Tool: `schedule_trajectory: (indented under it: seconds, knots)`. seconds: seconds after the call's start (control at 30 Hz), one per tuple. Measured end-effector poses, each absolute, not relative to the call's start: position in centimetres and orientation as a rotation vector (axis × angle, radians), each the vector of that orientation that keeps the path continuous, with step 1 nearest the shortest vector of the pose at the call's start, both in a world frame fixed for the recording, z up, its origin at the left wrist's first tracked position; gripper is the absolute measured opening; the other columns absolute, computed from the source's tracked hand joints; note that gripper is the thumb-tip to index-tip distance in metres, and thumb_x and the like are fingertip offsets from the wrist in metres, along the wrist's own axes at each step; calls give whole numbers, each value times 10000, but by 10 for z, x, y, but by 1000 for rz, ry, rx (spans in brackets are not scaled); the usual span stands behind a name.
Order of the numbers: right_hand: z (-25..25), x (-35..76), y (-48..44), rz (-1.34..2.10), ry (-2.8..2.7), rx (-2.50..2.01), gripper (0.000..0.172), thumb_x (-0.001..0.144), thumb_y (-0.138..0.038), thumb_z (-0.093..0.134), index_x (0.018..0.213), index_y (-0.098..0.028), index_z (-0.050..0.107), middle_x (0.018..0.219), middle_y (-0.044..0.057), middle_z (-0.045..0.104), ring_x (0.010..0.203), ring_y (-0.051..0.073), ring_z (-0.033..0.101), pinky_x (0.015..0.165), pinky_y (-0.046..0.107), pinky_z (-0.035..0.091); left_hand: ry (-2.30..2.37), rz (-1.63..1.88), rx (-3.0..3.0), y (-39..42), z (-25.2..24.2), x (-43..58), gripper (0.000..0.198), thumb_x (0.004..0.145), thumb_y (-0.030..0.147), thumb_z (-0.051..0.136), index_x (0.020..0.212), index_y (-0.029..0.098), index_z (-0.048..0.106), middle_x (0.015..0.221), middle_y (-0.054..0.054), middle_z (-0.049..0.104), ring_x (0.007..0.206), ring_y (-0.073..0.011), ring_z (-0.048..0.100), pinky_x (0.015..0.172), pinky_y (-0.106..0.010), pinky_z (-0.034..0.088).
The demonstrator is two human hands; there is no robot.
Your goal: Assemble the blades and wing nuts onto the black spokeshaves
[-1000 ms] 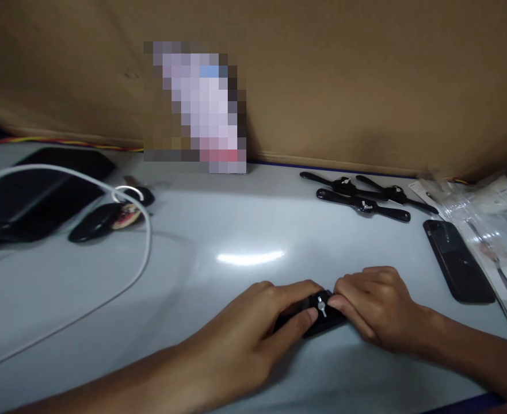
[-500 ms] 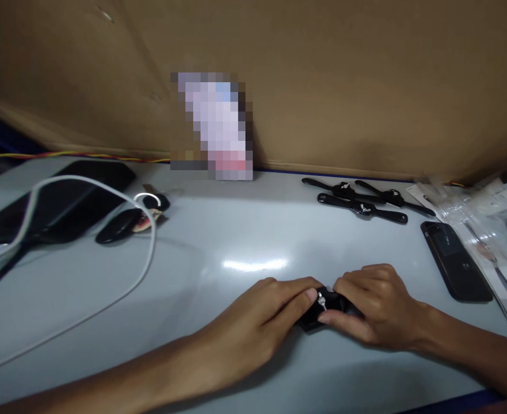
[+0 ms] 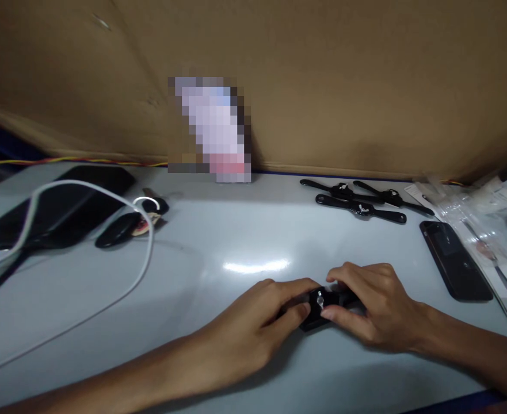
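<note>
A small black object (image 3: 316,322) with a silvery, clear piece (image 3: 320,300) on its top lies on the grey table, between my two hands. My left hand (image 3: 274,313) grips its left side, thumb near the silvery piece and fingers along the far edge. From the right, my right hand (image 3: 376,307) holds the dark part on that side, its thumb tip beside the silvery piece. My right palm and fingers hide part of the black object. Behind my hands lie several black strap-like pieces (image 3: 380,214) with small silvery parts at their middles.
A black phone (image 3: 458,261) and plastic packets (image 3: 473,213) lie at the right. A white cable (image 3: 149,247) loops over a black case (image 3: 89,190) at the left, near keys with a black fob (image 3: 117,230). A cardboard wall (image 3: 343,86) stands behind.
My left thumb has drawn back a little from the silvery piece. My right fingers have lifted and opened slightly, showing more of the black object.
</note>
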State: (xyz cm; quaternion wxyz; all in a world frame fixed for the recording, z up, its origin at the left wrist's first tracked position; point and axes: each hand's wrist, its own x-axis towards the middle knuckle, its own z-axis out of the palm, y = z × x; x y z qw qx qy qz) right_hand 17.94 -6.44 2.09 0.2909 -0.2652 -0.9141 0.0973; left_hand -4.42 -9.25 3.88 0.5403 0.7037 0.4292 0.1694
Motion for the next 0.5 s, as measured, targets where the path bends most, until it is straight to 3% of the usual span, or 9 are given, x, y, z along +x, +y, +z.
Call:
schedule_trajectory:
  seconds: [0.13, 0.23, 0.37, 0.5]
  knots:
    - [25, 180, -65, 151, -2430, -635, 262, 1000, -389, 604, 1005, -128, 618, 919, 109, 677, 807, 224, 614, 687, 351, 515, 1024, 381, 1669, -91, 36, -44, 283, 983, 313, 398, 922, 170, 635, 820, -14, 623, 734, -165, 509, 675, -269, 409]
    - [25, 180, -65, 130, -2457, -548, 132, 997, -169, 531, 1054, -129, 643, 960, 126, 670, 866, 239, 607, 737, 391, 535, 1011, 414, 1671, -91, 37, -44, 248, 972, 294, 428, 913, 166, 631, 814, -8, 598, 743, -163, 488, 690, -270, 412]
    - [24, 180, -67, 222, -2398, -454, 398, 902, 70, 433, 1127, -163, 665, 992, 108, 656, 906, 212, 597, 733, 353, 541, 997, 437, 1671, -92, 37, -43, 234, 963, 278, 464, 990, 166, 667, 794, 1, 572, 714, -155, 460, 667, -262, 402]
    - [27, 182, -70, 290, -2324, -380, 346, 835, 84, 492, 1038, -129, 674, 1035, 121, 676, 1003, 228, 596, 821, 362, 574, 1009, 429, 1647, -92, 35, -44, 222, 949, 253, 486, 995, 147, 675, 723, 28, 462, 673, -141, 422, 599, -239, 365]
